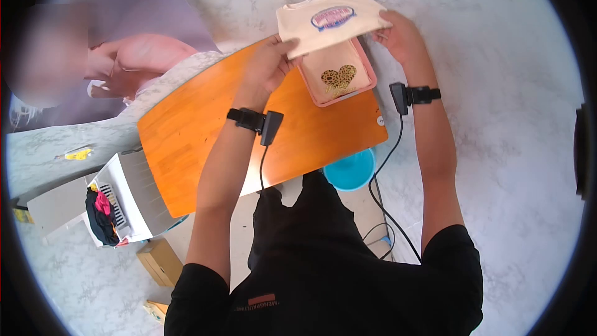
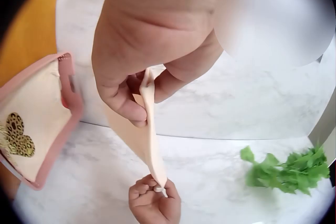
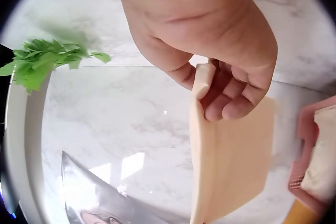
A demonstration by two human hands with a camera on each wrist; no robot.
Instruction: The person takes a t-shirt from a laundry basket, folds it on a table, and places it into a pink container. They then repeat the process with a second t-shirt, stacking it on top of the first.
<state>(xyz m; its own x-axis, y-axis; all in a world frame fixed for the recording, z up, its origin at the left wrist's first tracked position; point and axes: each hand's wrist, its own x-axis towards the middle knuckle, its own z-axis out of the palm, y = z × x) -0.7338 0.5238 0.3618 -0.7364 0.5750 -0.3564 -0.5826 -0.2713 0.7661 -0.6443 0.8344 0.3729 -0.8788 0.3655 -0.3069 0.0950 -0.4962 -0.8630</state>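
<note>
A cream T-shirt [image 1: 311, 9] with an oval printed logo is stretched between both hands over the far end of the orange table. My left hand [image 1: 268, 65] pinches one corner between thumb and fingers; my right hand [image 1: 401, 37] grips the opposite corner. In the right wrist view the cloth [image 3: 236, 166] hangs as a flat, folded panel below the fingers. Just under the shirt sits a pink plastic basket [image 1: 371, 65]. In it lies a cream garment [image 1: 320, 74] with a leopard-print heart. The shirt overlaps the basket's far side in the head view.
The basket stands on the orange wooden table [image 1: 249, 130]. A blue bucket [image 1: 349, 169] is below its near edge. To the left, a white container [image 1: 127, 196] holds dark and pink clothes [image 1: 102, 211]. Green leaves [image 2: 289, 171] show by the marbled wall. Cables hang from both wrists.
</note>
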